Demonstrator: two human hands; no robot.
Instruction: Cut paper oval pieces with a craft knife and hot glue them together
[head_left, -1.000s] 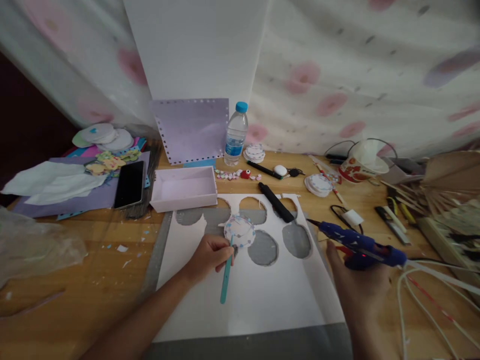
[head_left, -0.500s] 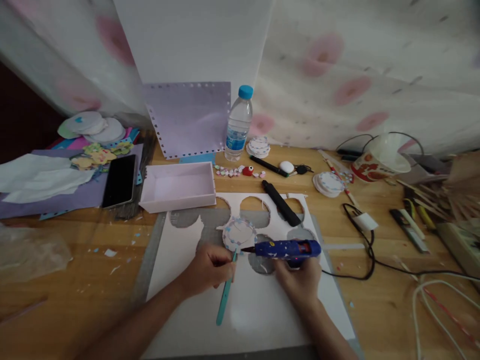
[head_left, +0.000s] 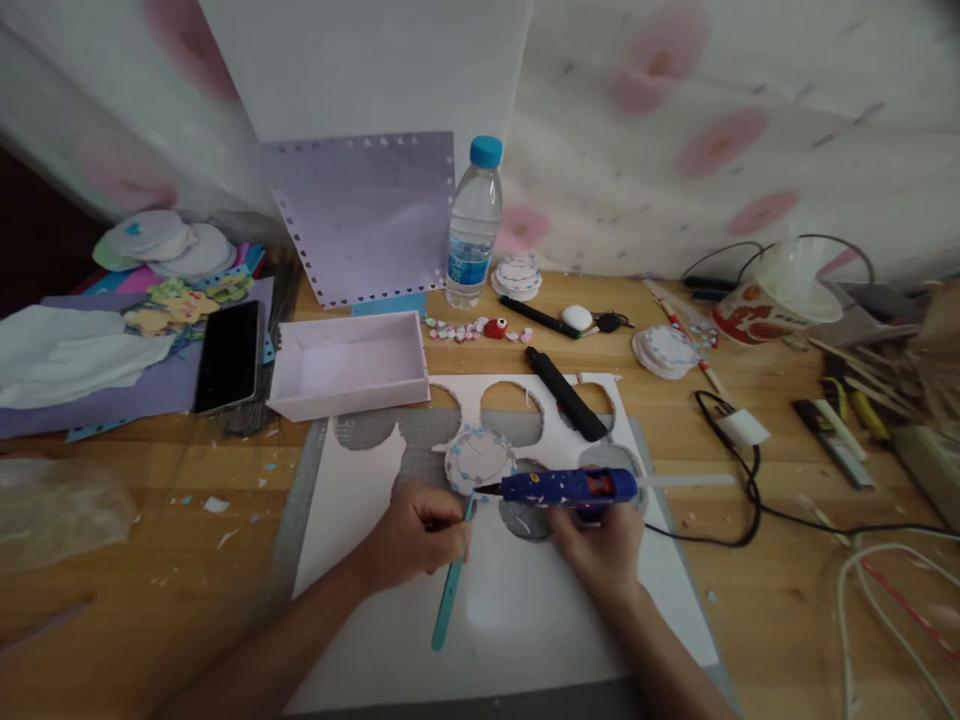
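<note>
Pinched in my left hand [head_left: 424, 535] are teal tweezers [head_left: 448, 603], their tip pointing up at the near edge of a round white paper disc [head_left: 480, 458] with small bluish pieces around its rim. My right hand [head_left: 604, 545] is wrapped round a blue hot glue gun [head_left: 566, 488], a glue stick [head_left: 690, 480] sticking out of its back. The gun's nozzle points left and meets the tweezer tip at the disc's edge. Whatever the tweezers hold is too small to make out. Below the disc lies a white sheet [head_left: 517, 640] with round cut-outs.
Behind the sheet stand an open lilac box [head_left: 352, 365] and a water bottle [head_left: 474, 225]. A black pen-like tool [head_left: 566, 395] lies across the cut-outs. More decorated discs [head_left: 666, 350] are stacked to the right. A phone [head_left: 229, 355] rests at left; a black cable [head_left: 757, 500] runs right.
The view has shifted slightly. The glue gun's nozzle has come a little left, to the tweezer tip. Both hands keep their holds.
</note>
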